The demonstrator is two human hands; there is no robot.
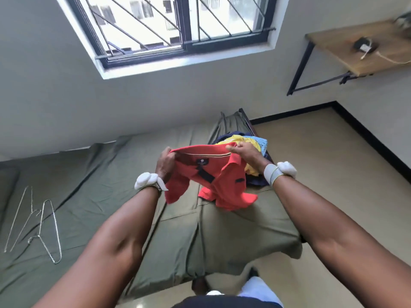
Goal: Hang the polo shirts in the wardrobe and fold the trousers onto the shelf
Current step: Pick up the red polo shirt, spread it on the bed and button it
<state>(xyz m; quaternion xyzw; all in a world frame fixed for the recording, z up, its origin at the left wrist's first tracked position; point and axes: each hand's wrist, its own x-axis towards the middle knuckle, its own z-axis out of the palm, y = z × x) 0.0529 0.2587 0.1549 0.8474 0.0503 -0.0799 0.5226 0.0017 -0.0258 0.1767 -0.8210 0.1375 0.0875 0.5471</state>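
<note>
Both hands, left hand [165,162] and right hand [242,150], grip red polo shirt [222,185] above bed [222,236].

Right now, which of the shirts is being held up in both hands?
The red polo shirt: left hand and right hand grip its collar. The yellow, blue and navy clothes lie piled on the bed.

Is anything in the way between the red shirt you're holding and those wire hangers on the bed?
Nothing visible. The left hand and right hand both grip the red polo shirt at its collar, above the bed. The wire hangers lie off to the left, with only bare green sheet between. The wardrobe is out of view.
</note>
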